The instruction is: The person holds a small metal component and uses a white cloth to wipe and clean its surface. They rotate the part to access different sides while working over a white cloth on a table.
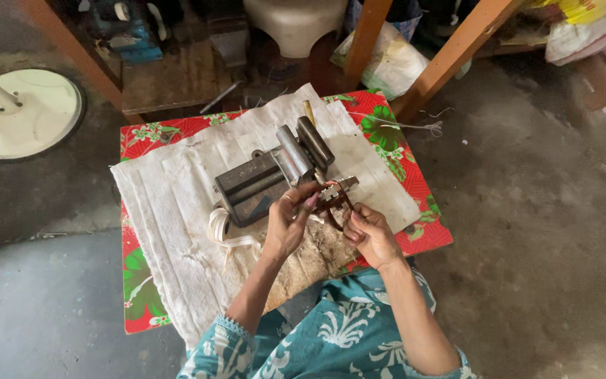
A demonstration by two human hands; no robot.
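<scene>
Both hands (327, 224) closed around copper wire coil (336, 203), beside metal vise (268, 179).

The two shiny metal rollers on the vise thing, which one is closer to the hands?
The lighter silver roller, on the left of the pair. Its lower end sits just above the left hand. The darker roller lies beside it, farther up and to the right.

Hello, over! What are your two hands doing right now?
Left hand and right hand both gripping small reddish copper wire coil. Grey metal vise just beyond, on white cloth. Nothing blocking.
</scene>
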